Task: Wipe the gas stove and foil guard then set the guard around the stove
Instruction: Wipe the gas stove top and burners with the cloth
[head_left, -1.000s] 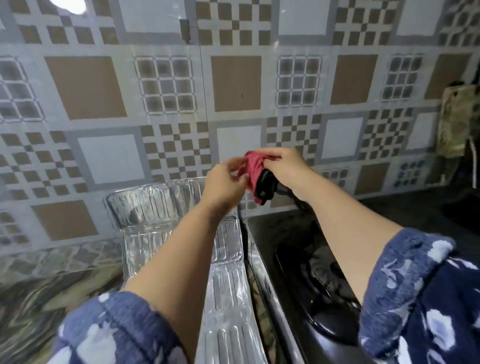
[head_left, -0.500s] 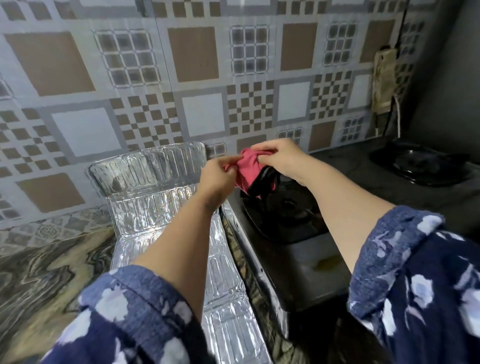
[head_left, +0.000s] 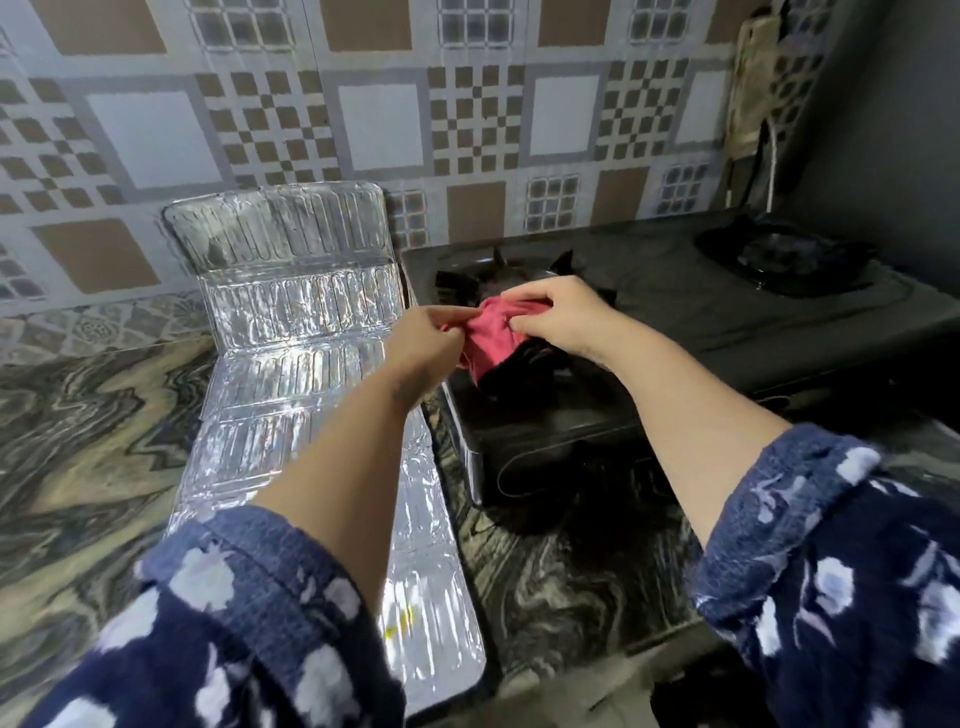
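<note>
Scanning left to right: marbled counter (head_left: 88, 415), then the foil guard (head_left: 291, 332) lying flat along it, its far panel propped against the tiled wall (head_left: 363, 124), just beside the gas stove (head_left: 675, 322). It is not yet set around the stove.

Change: over the last second your view has dropped and swung right, so the stove's front edge and a 2nd burner (head_left: 779, 257) at far right now show. Your hands have come down from wall height to just above the near burner. Judgement: you're readying the cloth; wiping hasn't visibly begun on either piece.

Left hand (head_left: 426, 340): forearm stretched forward over the guard, fingers curled, pinching the left edge of the pink cloth (head_left: 493, 338).

Right hand (head_left: 561, 317): reaching in from the right across the stove top, fingers and thumb gripping the cloth's right side. A dark part of the cloth hangs below, over the burner; contact with it can't be told.
</note>
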